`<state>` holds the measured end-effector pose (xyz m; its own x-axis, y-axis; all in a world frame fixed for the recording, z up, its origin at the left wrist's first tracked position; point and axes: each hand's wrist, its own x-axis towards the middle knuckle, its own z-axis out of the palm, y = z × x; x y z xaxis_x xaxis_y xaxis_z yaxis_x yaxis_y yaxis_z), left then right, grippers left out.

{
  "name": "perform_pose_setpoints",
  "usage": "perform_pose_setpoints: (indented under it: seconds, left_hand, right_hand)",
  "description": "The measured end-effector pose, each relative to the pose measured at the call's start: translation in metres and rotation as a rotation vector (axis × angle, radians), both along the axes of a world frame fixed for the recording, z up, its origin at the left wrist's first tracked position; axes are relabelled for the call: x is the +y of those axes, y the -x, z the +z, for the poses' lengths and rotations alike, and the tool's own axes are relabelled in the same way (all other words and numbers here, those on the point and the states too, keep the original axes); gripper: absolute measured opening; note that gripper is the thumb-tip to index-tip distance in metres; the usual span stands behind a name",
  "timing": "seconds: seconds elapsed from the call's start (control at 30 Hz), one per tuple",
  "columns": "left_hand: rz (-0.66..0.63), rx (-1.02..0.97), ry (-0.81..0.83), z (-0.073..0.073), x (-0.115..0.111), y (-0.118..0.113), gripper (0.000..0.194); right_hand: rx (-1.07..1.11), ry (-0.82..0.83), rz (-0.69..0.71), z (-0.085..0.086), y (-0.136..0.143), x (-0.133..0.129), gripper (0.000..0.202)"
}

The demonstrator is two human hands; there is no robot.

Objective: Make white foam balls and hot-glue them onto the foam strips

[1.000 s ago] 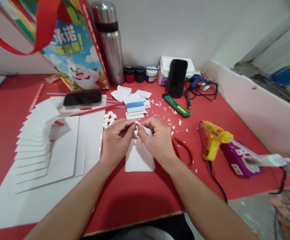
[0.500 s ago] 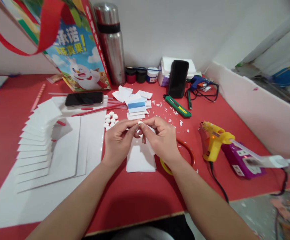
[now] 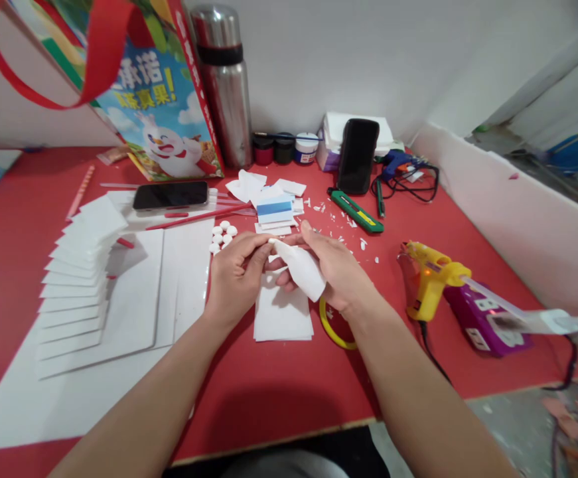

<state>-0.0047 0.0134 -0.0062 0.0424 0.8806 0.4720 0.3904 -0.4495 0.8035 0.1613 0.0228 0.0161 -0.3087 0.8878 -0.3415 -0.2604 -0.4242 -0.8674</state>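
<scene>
A curved piece of white paper (image 3: 304, 271) hangs between my hands, its narrow gathered end at the upper left. My left hand (image 3: 239, 269) pinches that end between thumb and fingertips. Beside the paper, my right hand (image 3: 336, 269) has its thumb lifted and its fingers stretched out behind and under the sheet. Below both hands lies a small stack of white paper sheets (image 3: 283, 318) on the red table. Several round white pieces (image 3: 223, 232) sit just beyond my left hand, partly covered by it.
Fanned white cards (image 3: 77, 285) rest on boards at left. Paper scraps (image 3: 273, 209), a phone (image 3: 172, 195) and a steel flask (image 3: 226, 99) stand behind. To the right are a green cutter (image 3: 356, 210), a yellow ring (image 3: 331, 328) and a glue gun (image 3: 431, 275) with its light on.
My right thumb has let go of the pinched end and lifted, and the right hand has opened away to the right. More of the white paper shows; the left hand still pinches its end.
</scene>
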Motion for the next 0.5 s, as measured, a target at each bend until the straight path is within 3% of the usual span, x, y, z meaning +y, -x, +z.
perform_pose_setpoints:
  seconds: [0.1, 0.23, 0.5]
  left_hand:
    - [-0.001, 0.058, -0.054, 0.0004, 0.0009, 0.0019, 0.018]
    - [-0.044, 0.043, -0.069, 0.0017, 0.0017, 0.0024, 0.020]
    - [-0.022, -0.027, 0.025, 0.0007, 0.0009, 0.0015, 0.018]
  right_hand:
    - [0.159, 0.149, 0.104, -0.0006, -0.0045, 0.0041, 0.043]
    - [0.249, 0.127, 0.169, -0.0023, -0.0066, 0.0037, 0.030]
    - [-0.037, -0.117, 0.142, -0.0008, -0.0040, -0.0011, 0.034]
